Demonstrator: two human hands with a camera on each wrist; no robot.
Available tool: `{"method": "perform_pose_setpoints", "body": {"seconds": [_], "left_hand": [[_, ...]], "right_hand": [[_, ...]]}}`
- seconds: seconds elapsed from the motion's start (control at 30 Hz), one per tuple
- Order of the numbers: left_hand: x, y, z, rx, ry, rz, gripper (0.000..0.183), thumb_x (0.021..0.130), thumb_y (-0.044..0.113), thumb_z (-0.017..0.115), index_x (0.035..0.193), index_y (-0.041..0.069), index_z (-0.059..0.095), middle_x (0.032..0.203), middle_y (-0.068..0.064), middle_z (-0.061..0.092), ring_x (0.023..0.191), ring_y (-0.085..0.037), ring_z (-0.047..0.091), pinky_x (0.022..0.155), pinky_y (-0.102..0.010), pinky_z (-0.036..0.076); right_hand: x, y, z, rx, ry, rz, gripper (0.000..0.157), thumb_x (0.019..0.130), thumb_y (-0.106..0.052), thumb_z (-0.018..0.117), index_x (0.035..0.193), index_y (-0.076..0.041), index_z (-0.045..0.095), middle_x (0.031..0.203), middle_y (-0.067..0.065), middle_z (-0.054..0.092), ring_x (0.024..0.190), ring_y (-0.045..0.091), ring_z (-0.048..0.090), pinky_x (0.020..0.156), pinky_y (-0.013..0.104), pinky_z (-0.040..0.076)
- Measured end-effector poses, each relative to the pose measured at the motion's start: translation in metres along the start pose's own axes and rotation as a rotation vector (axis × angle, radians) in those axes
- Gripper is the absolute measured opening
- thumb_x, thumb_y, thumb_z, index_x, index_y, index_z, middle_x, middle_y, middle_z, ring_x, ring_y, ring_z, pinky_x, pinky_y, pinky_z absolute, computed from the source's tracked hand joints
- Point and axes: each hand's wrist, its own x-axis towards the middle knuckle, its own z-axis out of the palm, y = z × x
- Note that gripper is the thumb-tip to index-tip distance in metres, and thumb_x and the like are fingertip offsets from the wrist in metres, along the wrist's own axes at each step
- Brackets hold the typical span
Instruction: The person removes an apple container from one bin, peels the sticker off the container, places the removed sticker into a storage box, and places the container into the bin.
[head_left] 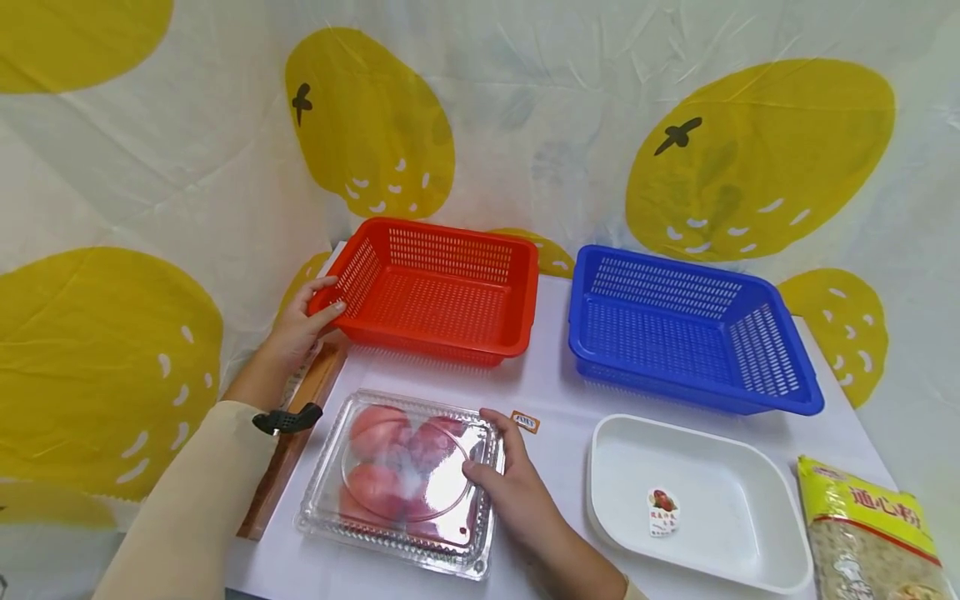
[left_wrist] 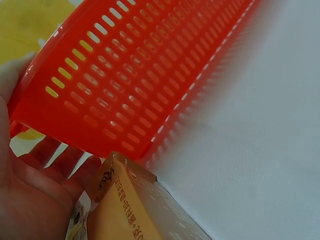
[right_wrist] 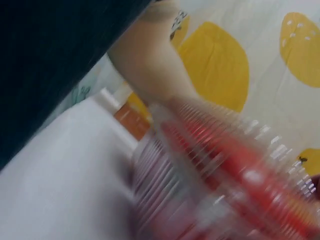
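Note:
At the back left stands a red plastic basket with slotted walls. My left hand grips its left rim, thumb over the top; in the left wrist view the fingers of that hand lie beneath the rim. A clear plastic box with a lid is in front of the basket. Several red tomatoes show through it. My right hand holds the box's right side, with the thumb on the lid. The box is blurred in the right wrist view.
A blue basket stands at the back right. Before it lies a white tray with a sticker inside, beside a yellow-topped bag of pasta. A brown printed carton lies along the table's left edge. A small orange label lies mid-table.

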Motion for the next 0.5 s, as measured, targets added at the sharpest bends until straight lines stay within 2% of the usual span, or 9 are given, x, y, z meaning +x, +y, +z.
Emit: {"method": "perform_pose_setpoints", "body": {"seconds": [0.13, 0.3, 0.5], "left_hand": [[0.0, 0.0, -0.001, -0.01, -0.001, 0.007, 0.062, 0.109, 0.019, 0.063, 0.164, 0.025, 0.035, 0.17, -0.016, 0.028, 0.142, -0.046, 0.045, 0.105, -0.042, 0.052], [0.0, 0.001, -0.001, -0.029, 0.003, -0.01, 0.062, 0.109, 0.02, 0.064, 0.164, 0.028, 0.036, 0.169, -0.015, 0.028, 0.141, -0.046, 0.046, 0.103, -0.042, 0.053], [-0.001, 0.001, 0.0, -0.066, -0.002, -0.024, 0.062, 0.109, 0.018, 0.064, 0.164, 0.026, 0.036, 0.17, -0.015, 0.027, 0.141, -0.046, 0.045, 0.102, -0.041, 0.054]], "right_hand": [[-0.001, -0.006, 0.004, 0.112, 0.003, 0.024, 0.07, 0.096, 0.001, 0.065, 0.157, -0.018, 0.036, 0.149, 0.019, 0.048, 0.116, 0.023, 0.062, 0.088, 0.032, 0.059], [0.0, -0.011, 0.005, 0.153, 0.058, 0.037, 0.07, 0.088, 0.005, 0.066, 0.151, -0.014, 0.043, 0.14, 0.017, 0.053, 0.102, 0.02, 0.064, 0.077, 0.029, 0.059], [0.002, -0.018, -0.001, 0.22, 0.078, 0.071, 0.068, 0.085, 0.008, 0.064, 0.146, -0.013, 0.045, 0.132, 0.014, 0.054, 0.101, 0.02, 0.063, 0.077, 0.028, 0.058]]}}
